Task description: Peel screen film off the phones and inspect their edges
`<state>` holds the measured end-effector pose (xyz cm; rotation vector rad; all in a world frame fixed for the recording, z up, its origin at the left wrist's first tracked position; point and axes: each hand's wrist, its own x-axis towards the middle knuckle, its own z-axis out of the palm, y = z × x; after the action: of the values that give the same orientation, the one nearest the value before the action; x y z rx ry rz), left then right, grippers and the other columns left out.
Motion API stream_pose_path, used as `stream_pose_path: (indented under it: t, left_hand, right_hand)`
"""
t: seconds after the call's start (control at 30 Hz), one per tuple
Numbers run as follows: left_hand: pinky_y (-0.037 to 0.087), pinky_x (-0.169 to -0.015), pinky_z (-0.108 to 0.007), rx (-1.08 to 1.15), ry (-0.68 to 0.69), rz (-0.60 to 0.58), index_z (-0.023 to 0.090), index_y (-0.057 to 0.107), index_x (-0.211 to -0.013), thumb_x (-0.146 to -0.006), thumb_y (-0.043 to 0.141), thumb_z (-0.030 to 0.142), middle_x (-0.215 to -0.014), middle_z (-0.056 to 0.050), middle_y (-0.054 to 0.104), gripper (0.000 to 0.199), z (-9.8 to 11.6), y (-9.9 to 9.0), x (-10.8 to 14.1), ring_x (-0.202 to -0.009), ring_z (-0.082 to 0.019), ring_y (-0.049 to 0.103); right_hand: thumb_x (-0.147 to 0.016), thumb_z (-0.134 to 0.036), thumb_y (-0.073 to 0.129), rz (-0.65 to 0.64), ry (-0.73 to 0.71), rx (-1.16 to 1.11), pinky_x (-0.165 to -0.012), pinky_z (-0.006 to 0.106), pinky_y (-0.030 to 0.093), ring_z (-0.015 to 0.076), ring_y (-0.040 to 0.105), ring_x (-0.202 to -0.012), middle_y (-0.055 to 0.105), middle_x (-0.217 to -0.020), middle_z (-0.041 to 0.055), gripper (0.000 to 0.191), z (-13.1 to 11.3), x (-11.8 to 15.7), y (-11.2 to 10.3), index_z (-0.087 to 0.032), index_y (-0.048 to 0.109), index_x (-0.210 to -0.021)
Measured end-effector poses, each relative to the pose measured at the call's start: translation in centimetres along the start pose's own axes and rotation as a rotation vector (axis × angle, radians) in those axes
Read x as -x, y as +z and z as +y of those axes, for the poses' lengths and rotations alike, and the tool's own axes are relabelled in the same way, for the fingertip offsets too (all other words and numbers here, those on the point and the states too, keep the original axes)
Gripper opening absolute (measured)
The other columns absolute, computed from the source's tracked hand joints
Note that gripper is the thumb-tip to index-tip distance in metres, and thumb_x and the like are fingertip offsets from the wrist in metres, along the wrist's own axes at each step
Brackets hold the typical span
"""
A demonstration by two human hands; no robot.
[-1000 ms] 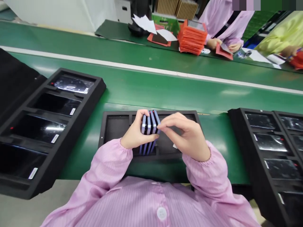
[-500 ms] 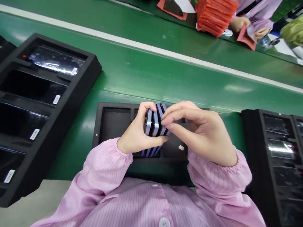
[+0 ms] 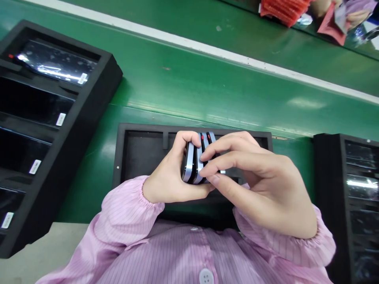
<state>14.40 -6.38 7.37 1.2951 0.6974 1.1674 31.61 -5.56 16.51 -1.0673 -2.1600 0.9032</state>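
Several blue-edged phones (image 3: pixel 189 162) stand face to face in a small stack, edges up, with narrow dark gaps between them. My left hand (image 3: pixel 167 175) is closed around the stack from the left, its thumb along the near side. From the right, my right hand (image 3: pixel 263 181) bends its fingers onto the phones' upper edges, thumb close beneath the fingertips. Small red marks show at the far ends of two phones. Below both hands lies a black compartment tray (image 3: pixel 142 144); the hands and phones hide its middle.
At the left, a large black tray (image 3: pixel 97 102) holds dark phones with white labels. Another black tray (image 3: pixel 330 173) with film-covered phones stands at the right. Beyond a white strip (image 3: pixel 189 43) on the green bench are red pouches (image 3: pixel 284 10) and another person's hands (image 3: pixel 357 17).
The view has shifted slightly. The stack has tilted up, so its lower ends no longer show beneath my left thumb. My right fingers have moved farther over the phones' edges.
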Motion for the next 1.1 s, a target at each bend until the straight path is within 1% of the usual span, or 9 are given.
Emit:
stream_pose_path:
  t: [0.17, 0.33, 0.47, 0.6, 0.73, 0.87, 1.0, 1.1]
  left_hand:
    - [0.044, -0.058, -0.02, -0.01, 0.066, -0.011, 0.028, 0.036, -0.109, -0.069, 0.079, 0.011, -0.097, 0.003, 0.053, 0.061, -0.3, 0.0, 0.0, -0.069, -0.007, 0.055]
    - [0.046, -0.06, -0.021, -0.026, 0.069, -0.016, 0.028, 0.036, -0.109, -0.069, 0.079, 0.011, -0.098, 0.003, 0.054, 0.061, -0.4, 0.0, 0.1, -0.072, -0.009, 0.057]
    - [0.044, -0.058, -0.021, -0.023, 0.064, -0.023, 0.028, 0.036, -0.109, -0.07, 0.079, 0.011, -0.097, 0.003, 0.052, 0.061, -0.3, 0.0, 0.1, -0.069, -0.008, 0.055]
    - [0.045, -0.06, -0.022, -0.041, 0.067, -0.014, 0.028, 0.036, -0.11, -0.071, 0.079, 0.013, -0.098, 0.002, 0.053, 0.06, -0.3, 0.0, 0.1, -0.072, -0.009, 0.055]
    - [0.043, -0.059, -0.022, -0.069, 0.093, -0.013, 0.028, 0.036, -0.111, -0.071, 0.078, 0.014, -0.095, 0.004, 0.05, 0.059, -0.4, 0.0, 0.1, -0.07, -0.009, 0.052]
    - [0.045, -0.064, -0.024, -0.101, 0.111, -0.016, 0.028, 0.037, -0.111, -0.069, 0.078, 0.014, -0.099, 0.003, 0.05, 0.06, -0.5, 0.0, 0.1, -0.075, -0.01, 0.052]
    - [0.045, -0.065, -0.026, -0.146, 0.11, -0.01, 0.028, 0.037, -0.111, -0.067, 0.078, 0.015, -0.101, 0.001, 0.047, 0.061, -0.5, -0.2, 0.1, -0.077, -0.011, 0.049]
    - [0.048, -0.071, -0.029, -0.17, 0.12, -0.003, 0.028, 0.038, -0.11, -0.068, 0.08, 0.018, -0.105, 0.0, 0.046, 0.06, -0.6, -0.2, 0.1, -0.085, -0.014, 0.053]
  right_hand:
    - [-0.087, -0.006, 0.067, 0.019, -0.007, 0.001, -0.097, 0.038, 0.057, 0.0176, 0.07, -0.096, 0.075, -0.098, -0.0016, 0.019, -0.1, -0.3, 0.4, -0.024, 0.075, -0.089]
    - [-0.087, -0.006, 0.066, 0.04, -0.008, 0.018, -0.095, 0.033, 0.056, 0.0152, 0.069, -0.096, 0.076, -0.098, -0.0009, 0.018, -0.2, -0.3, 0.6, -0.022, 0.075, -0.088]
    - [-0.086, -0.005, 0.066, 0.039, -0.006, 0.027, -0.094, 0.032, 0.056, 0.0155, 0.069, -0.096, 0.076, -0.097, -0.0009, 0.019, -0.4, -0.2, 0.5, -0.022, 0.075, -0.088]
    - [-0.086, -0.005, 0.067, 0.017, 0.003, 0.026, -0.095, 0.032, 0.056, 0.0146, 0.07, -0.095, 0.076, -0.095, -0.0021, 0.018, -0.5, -0.4, 0.2, -0.021, 0.075, -0.087]
    - [-0.085, -0.005, 0.067, 0.002, 0.004, 0.037, -0.095, 0.033, 0.056, 0.0154, 0.07, -0.095, 0.076, -0.093, -0.0026, 0.019, -0.6, -0.6, 0.1, -0.022, 0.075, -0.087]
    - [-0.086, -0.006, 0.067, 0.006, 0.013, 0.074, -0.092, 0.034, 0.056, 0.0168, 0.07, -0.095, 0.076, -0.093, -0.0019, 0.018, -0.9, -0.5, 0.2, -0.022, 0.075, -0.088]
    - [-0.085, -0.007, 0.067, 0.027, 0.034, 0.096, -0.09, 0.033, 0.055, 0.0163, 0.069, -0.094, 0.076, -0.095, -0.0015, 0.018, -1.2, -0.2, 0.4, -0.023, 0.075, -0.088]
    - [-0.083, -0.007, 0.065, 0.05, 0.045, 0.086, -0.091, 0.033, 0.054, 0.0164, 0.067, -0.094, 0.074, -0.093, -0.0012, 0.016, -1.0, -0.4, 0.7, -0.021, 0.072, -0.088]
